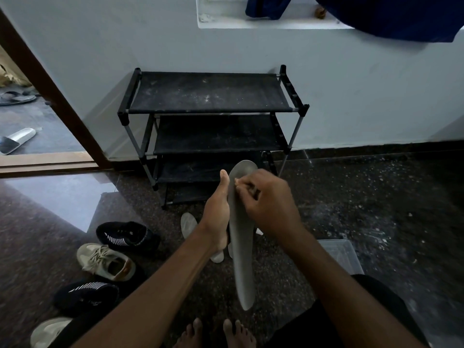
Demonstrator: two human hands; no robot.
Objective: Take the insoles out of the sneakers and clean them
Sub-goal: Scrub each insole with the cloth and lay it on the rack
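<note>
The long grey foam insole [242, 259] seems light and floppy; left hand [217, 217] grips mid-length; right hand [268, 199] pinches its edge just above.

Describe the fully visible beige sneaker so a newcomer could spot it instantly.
Start at the black shoe rack against the wall, then look down-left to the shoes on the floor. The beige sneaker lies between two white-striped black sneakers; it alone shows laces.

Dim room, doorway [37, 116] daylight, fisheye-bent edges.
</note>
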